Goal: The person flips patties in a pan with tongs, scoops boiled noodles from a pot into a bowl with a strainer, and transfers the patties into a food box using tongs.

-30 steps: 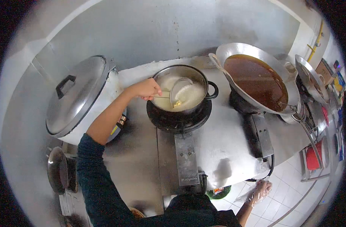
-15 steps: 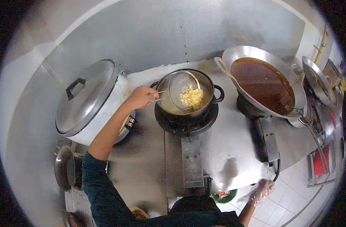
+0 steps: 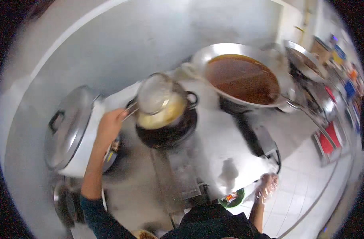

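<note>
My left hand (image 3: 110, 125) is closed round the thin wire handle of a mesh strainer (image 3: 154, 93). The strainer is tilted up over a black-handled cooking pot (image 3: 193, 100), and its mesh looks bare through the blur. Below it, pale yellow contents (image 3: 166, 115) show in the pot; whether these are noodles or cloudy liquid I cannot make out. My right hand (image 3: 267, 184), in a clear plastic glove, is held low past the counter's front edge. Its fingers are curled in, with nothing seen in them.
A wide wok (image 3: 241, 79) of brown liquid stands on the burner to the right. On the left is a large lidded white cooker (image 3: 70, 127). A metal-topped counter (image 3: 217, 147) lies between me and the burners; a green-rimmed container (image 3: 235, 199) sits below its front edge.
The strainer, which held yellow noodles inside the pot, is now lifted and tilted with no noodles visible in it. My view has swung right, so the scene shifts left and blurs.
</note>
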A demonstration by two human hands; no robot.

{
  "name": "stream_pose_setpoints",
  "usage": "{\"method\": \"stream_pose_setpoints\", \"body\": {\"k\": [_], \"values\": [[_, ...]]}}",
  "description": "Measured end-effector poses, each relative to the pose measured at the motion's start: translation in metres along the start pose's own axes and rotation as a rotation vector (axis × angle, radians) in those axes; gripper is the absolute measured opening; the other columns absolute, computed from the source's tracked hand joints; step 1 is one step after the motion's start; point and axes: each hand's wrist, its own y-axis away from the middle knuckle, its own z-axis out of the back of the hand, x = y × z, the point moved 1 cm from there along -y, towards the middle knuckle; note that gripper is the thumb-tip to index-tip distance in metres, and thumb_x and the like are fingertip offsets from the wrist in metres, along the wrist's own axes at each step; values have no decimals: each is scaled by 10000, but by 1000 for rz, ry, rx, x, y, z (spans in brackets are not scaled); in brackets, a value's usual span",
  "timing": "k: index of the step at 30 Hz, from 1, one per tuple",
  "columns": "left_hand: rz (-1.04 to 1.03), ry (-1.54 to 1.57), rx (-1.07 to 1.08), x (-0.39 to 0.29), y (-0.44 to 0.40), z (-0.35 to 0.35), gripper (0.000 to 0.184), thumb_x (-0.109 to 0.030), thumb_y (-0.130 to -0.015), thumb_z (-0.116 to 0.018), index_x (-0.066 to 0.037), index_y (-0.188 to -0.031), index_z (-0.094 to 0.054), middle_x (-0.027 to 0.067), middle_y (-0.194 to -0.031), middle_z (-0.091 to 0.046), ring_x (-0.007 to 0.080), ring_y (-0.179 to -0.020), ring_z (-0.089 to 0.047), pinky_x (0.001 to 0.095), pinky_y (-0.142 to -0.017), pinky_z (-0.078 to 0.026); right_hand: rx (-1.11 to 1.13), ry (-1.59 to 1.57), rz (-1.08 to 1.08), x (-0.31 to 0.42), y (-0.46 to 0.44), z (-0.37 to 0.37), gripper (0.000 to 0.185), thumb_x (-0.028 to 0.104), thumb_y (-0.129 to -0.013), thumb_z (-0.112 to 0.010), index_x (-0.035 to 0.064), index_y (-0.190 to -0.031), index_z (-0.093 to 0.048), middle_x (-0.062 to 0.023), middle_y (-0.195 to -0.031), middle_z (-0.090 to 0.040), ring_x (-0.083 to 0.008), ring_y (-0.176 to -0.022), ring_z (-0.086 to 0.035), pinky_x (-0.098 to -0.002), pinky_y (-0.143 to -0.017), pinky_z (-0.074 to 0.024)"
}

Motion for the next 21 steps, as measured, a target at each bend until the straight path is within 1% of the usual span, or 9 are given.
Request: {"method": "stream_pose_setpoints", "body": {"k": [1,3,4,5,8,10,13,18,21], "values": [[-52,-35,-39,-4,3,2,250,-240,-785,-417,-18,-782,-530,199,-622,-489,330,-594,-488,376,-533,-356,18,-140,-203,-27,-1,7,90,86,-707,-487,55,-678,-408,-23,-607,-452,-99,-508,-407,-223,-445,-351],[7,-120,-25,-18,14,6,241,-207,-791,-406,5,-736,-506,203,-620,-481,337,-569,-467,382,-515,-340,24,-155,-142,-26,0,25,74,62,-704,-471,70,-672,-404,-30,-601,-447,-112,-501,-415,-232,-449,-366],[-82,-167,-107,-19,20,3,245,-194,-796,-398,17,-713,-491,199,-618,-480,337,-562,-456,383,-512,-334,17,6,94,-1,1,16,77,47,-702,-461,77,-667,-399,-31,-590,-437,-117,-497,-420,-238,-449,-376],[-33,-225,-71,-19,19,-2,244,-188,-799,-396,21,-712,-486,196,-594,-465,334,-545,-435,378,-510,-329,7,21,149,0,-6,16,98,33,-697,-456,80,-647,-386,-26,-572,-420,-116,-492,-422,-241,-447,-379],[-80,-123,-60,-15,14,-13,250,-183,-801,-399,35,-701,-468,196,-564,-432,327,-505,-399,371,-498,-322,-89,-349,-135,30,-13,19,170,6,-685,-447,90,-585,-339,-13,-536,-371,-112,-474,-417,-238,-446,-367],[46,-161,-5,-14,11,-20,252,-167,-805,-391,34,-680,-478,180,-548,-426,328,-513,-375,384,-496,-313,-90,-200,-119,20,-18,37,192,-12,-679,-426,92,-567,-309,-6,-524,-352,-117,-470,-417,-237,-452,-360],[-75,-340,-5,6,18,-31,192,-153,-815,-379,6,-791,-483,127,-600,-459,247,-499,-370,331,-451,-305,-228,-199,-140,10,-23,59,200,-24,-676,-414,101,-565,-305,5,-516,-338,-112,-463,-403,-238,-448,-355],[216,151,75,0,35,-20,291,-245,-800,-420,2,-940,-482,138,-933,-487,287,-841,-477,404,-739,-369,-400,-176,-93,6,-6,105,229,-25,-682,-435,112,-563,-295,12,-516,-338,-102,-453,-387,-234,-433,-347],[128,237,60,-33,22,-38,289,-243,-800,-419,2,-940,-483,136,-928,-488,284,-838,-478,402,-736,-370,-457,-236,-101,5,3,125,240,-12,-686,-461,114,-563,-298,12,-511,-348,-90,-454,-394,-229,-415,-349]]}}
